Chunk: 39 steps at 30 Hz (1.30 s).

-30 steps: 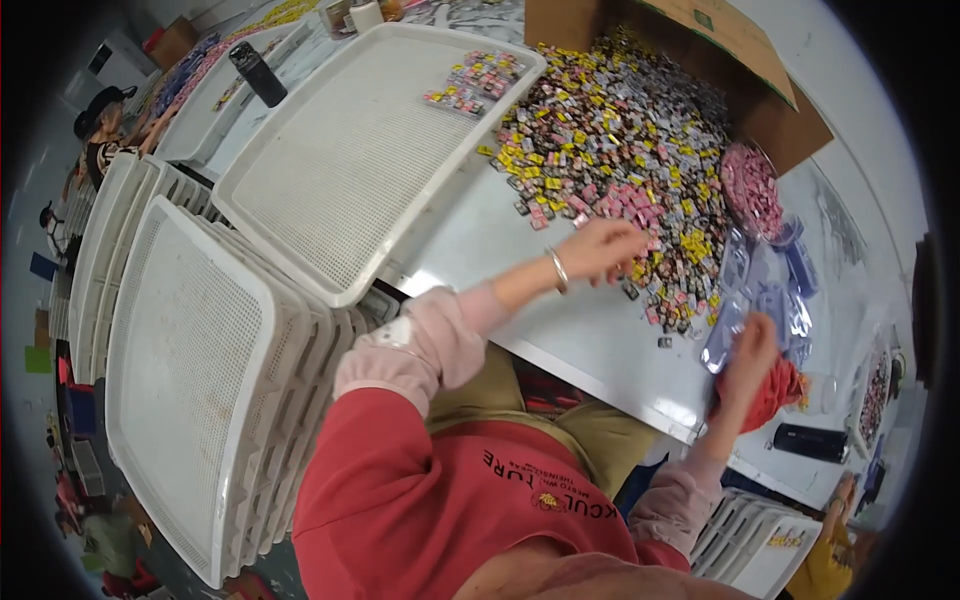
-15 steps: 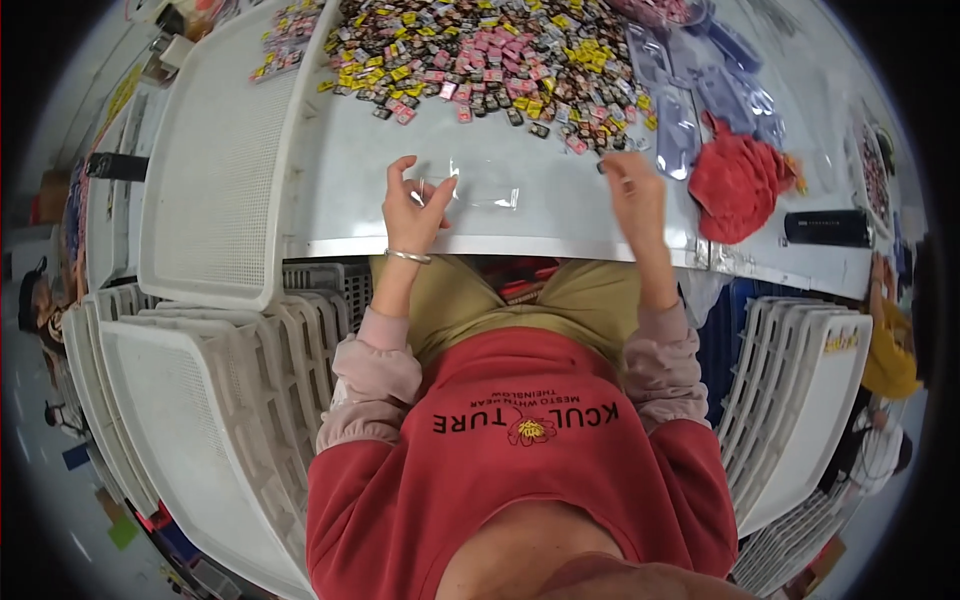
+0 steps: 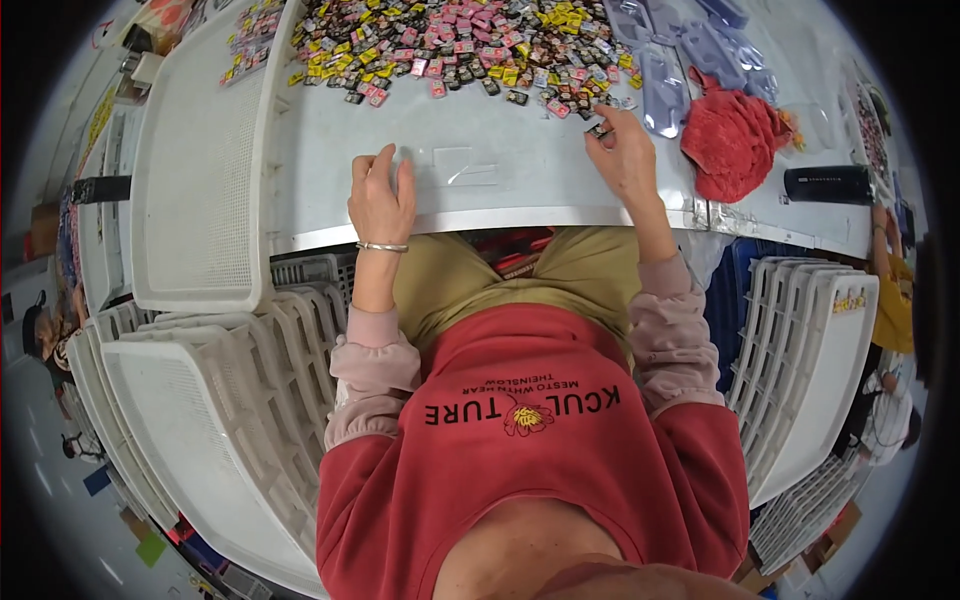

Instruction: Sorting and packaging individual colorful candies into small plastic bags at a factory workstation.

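Note:
My left hand (image 3: 382, 196), with a bangle on its wrist, rests over the white table with fingers extended and thumb apart, holding nothing that I can see. Right of it, a clear plastic piece (image 3: 468, 172) lies on the tabletop, apart from my fingers; its outline shows mostly as glints. My right hand (image 3: 628, 160) pinches a small dark packet (image 3: 598, 131) between thumb and fingertips, just in front of the pile. That pile of small packets (image 3: 465, 45), in pink, yellow and black, spreads over the far part of the table.
A white mesh tray (image 3: 205, 180) stands at the left, with bagged packets (image 3: 250, 45) beyond it. Purple-grey plastic trays (image 3: 662, 90), a red cloth (image 3: 735, 140) and a black box (image 3: 828, 184) lie at the right. Stacked white crates (image 3: 800, 380) flank me below.
My left hand has moved left, away from the clear plastic piece, its fingers straighter. My right hand still pinches the dark packet, now turned so more of it shows. The view has shifted slightly.

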{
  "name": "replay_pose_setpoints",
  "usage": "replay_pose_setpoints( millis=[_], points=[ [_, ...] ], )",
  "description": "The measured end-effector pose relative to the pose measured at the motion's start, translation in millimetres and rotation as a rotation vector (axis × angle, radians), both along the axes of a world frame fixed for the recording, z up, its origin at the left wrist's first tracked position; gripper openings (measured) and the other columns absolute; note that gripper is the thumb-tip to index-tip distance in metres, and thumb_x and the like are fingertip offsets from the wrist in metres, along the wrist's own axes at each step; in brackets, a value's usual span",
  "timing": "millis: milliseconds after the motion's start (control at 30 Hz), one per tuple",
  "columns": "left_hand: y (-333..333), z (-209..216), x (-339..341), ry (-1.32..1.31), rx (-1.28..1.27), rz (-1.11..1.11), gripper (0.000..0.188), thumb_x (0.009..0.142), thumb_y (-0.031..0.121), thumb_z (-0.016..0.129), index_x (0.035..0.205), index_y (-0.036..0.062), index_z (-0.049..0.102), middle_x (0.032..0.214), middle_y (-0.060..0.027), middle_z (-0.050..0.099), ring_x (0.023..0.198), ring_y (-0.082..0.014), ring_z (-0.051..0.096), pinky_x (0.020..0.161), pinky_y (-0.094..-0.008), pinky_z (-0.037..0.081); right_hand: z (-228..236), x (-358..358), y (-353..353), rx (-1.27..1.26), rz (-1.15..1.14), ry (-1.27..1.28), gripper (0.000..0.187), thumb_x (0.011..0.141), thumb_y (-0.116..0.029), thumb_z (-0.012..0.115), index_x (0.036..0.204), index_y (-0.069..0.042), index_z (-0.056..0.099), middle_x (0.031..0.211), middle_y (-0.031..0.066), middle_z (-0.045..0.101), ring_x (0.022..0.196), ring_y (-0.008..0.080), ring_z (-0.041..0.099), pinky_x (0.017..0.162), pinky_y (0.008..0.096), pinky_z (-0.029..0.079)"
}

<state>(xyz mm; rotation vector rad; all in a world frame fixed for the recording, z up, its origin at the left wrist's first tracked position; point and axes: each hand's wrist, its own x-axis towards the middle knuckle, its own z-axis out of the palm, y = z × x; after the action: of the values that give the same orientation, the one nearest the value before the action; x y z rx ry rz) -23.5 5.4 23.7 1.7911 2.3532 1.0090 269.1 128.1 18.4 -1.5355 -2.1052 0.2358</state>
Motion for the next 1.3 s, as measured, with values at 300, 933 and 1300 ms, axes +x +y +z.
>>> replay_pose_setpoints(
  millis=[300, 933, 1300],
  points=[
    [-17.7, -0.6, -6.7, -0.065, 0.200, -0.260, 0.027, 0.069, 0.008, 0.070, 0.096, 0.0050, 0.067, 0.095, -0.0094, 0.059, 0.086, -0.0270, 0.054, 0.078, -0.0356, 0.046, 13.4, -93.8, -26.5, -0.470, 0.588, 0.563, 0.027, 0.079, -0.001, 0.072, 0.105, 0.002, 0.064, 0.096, 0.0039, 0.055, 0.074, 0.0069, 0.054, 0.064, 0.0193, 0.047],
    [-19.6, -15.0, -8.0, -0.072, 0.188, -0.223, 0.023, 0.068, 0.007, 0.076, 0.090, 0.0049, 0.068, 0.097, -0.0078, 0.061, 0.090, -0.0252, 0.056, 0.076, -0.0336, 0.047, 4.9, -130.0, -20.6, -1.150, 0.400, 1.044, 0.026, 0.093, -0.009, 0.059, 0.115, 0.005, 0.058, 0.103, 0.0106, 0.064, 0.086, 0.0190, 0.069, 0.078, 0.0263, 0.057],
    [-11.0, -18.9, 6.6, -0.055, 0.206, -0.286, 0.042, 0.064, 0.021, 0.080, 0.102, 0.0098, 0.065, 0.105, -0.0052, 0.057, 0.090, -0.0260, 0.053, 0.079, -0.0382, 0.042, 8.4, -128.8, -12.9, -1.201, 0.368, 0.868, 0.024, 0.090, -0.008, 0.062, 0.113, 0.001, 0.061, 0.096, 0.0064, 0.067, 0.082, 0.0141, 0.068, 0.068, 0.0228, 0.055]
  ],
)
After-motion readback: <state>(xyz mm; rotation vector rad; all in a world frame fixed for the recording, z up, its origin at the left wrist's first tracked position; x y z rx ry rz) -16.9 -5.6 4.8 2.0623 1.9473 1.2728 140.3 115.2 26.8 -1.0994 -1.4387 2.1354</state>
